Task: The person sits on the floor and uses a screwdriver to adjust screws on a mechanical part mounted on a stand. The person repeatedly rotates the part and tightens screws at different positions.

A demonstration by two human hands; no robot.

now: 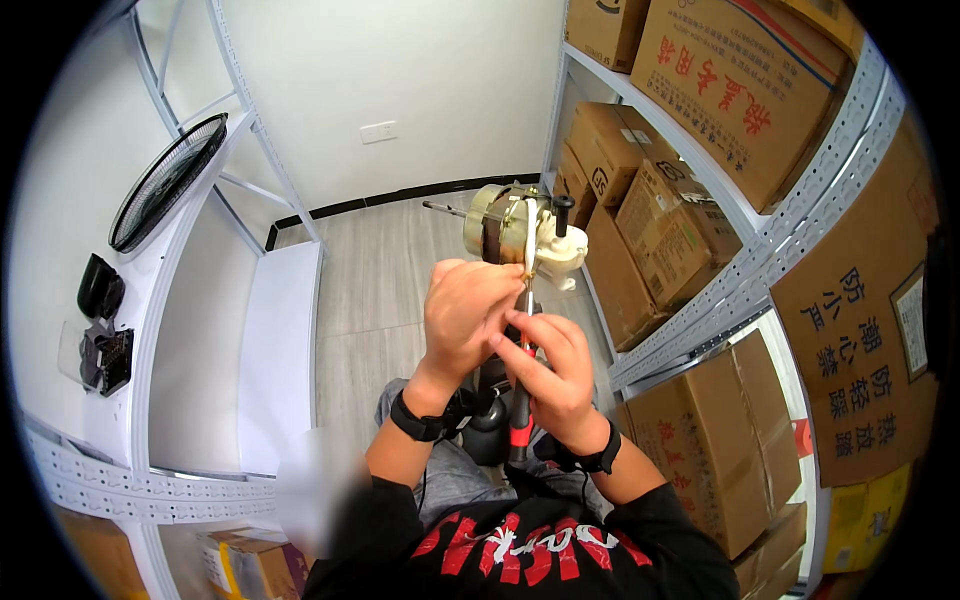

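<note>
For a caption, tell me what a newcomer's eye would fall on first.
First, the bare motor in the upper middle, just beyond the left hand and right hand, close together over a red-and-black tool. Next, the round black fan cover on the left shelf, then cardboard boxes along the right.

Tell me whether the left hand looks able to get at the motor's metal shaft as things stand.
Probably yes: the left hand is close to the motor, and the shaft sticks out on its left side with nothing visible in the way.
</note>
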